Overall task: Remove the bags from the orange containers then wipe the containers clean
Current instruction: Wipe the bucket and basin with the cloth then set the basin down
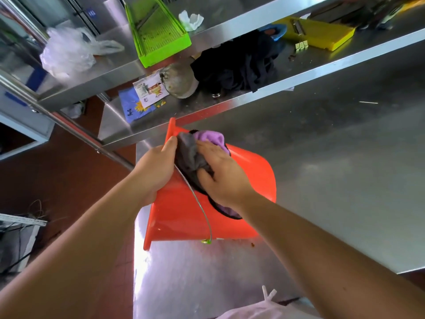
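On the steel table (322, 180), bucket: our orange bucket (248, 171) lies tipped, mouth toward us and leftward, base pointing away right.
Left hand (156, 171): we grip its rim.
Right hand (220, 173): flat fingers press the grey-purple cloth (190, 155) at the mouth.
Handle: wire bail (200, 203) hangs across.

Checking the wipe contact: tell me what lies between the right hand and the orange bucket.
In the head view, a grey and purple cloth lies between the right hand and the orange bucket, pressed against its side.

A shiny steel worktop (333, 180) fills the right; a steel shelf (230, 104) stands beyond it, red-brown floor (57, 176) on the left.
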A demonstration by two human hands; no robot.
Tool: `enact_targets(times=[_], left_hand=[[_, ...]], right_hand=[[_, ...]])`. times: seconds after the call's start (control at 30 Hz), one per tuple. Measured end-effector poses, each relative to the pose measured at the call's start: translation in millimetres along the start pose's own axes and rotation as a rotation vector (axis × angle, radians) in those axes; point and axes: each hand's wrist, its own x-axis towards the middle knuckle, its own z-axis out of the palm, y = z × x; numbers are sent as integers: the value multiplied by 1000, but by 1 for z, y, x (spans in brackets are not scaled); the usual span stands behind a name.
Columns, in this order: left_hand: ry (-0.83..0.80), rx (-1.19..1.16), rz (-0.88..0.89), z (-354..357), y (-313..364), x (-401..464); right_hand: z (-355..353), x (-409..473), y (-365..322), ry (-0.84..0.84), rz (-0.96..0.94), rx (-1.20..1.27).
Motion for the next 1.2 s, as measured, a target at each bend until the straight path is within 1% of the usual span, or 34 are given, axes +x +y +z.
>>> enact_targets(times=[0.13, 0.27, 0.4, 0.5, 0.6, 0.67, 0.77, 0.87, 0.93, 0.97, 1.03, 1.1, 1.13, 1.2], left_hand=[[-46, 17, -4, -4, -7, -8], [-47, 72, 56, 1, -11, -14], [-81, 167, 124, 10, -4, -19], [-5, 278, 210, 19, 0, -22], [48, 357, 275, 22, -1, -24], [52, 377, 294, 22, -3, -23], [57, 393, 323, 27, -1, -24], [11, 379, 383, 31, 0, -26], [-16, 379, 412, 29, -4, -28], [2, 381, 408, 28, -6, -29], [49, 389, 394, 25, -10, -31], [70, 400, 376, 23, -10, -33], [75, 403, 368, 21, -9, -34], [80, 403, 354, 19, -10, -34]], right_hand=[[-24, 2, 41, 92, 444, -58], [-50, -7, 79, 167, 650, -46], [-68, -12, 104, 188, 909, -10], [-72, -12, 108, 165, 975, -5], [-70, -7, 93, 99, 952, -2], [-63, -3, 72, 98, 877, 51], [-48, 11, 23, 188, 642, 124], [-35, 24, -26, 169, 366, 254], [-30, 21, -34, 156, 241, 227], [-29, 18, -31, 140, 209, 176], [-31, 12, -17, 105, 158, 118], [-33, 12, -3, 99, 156, 113], [-33, 15, 4, 103, 197, 117], [-35, 22, 21, 94, 356, 128]])
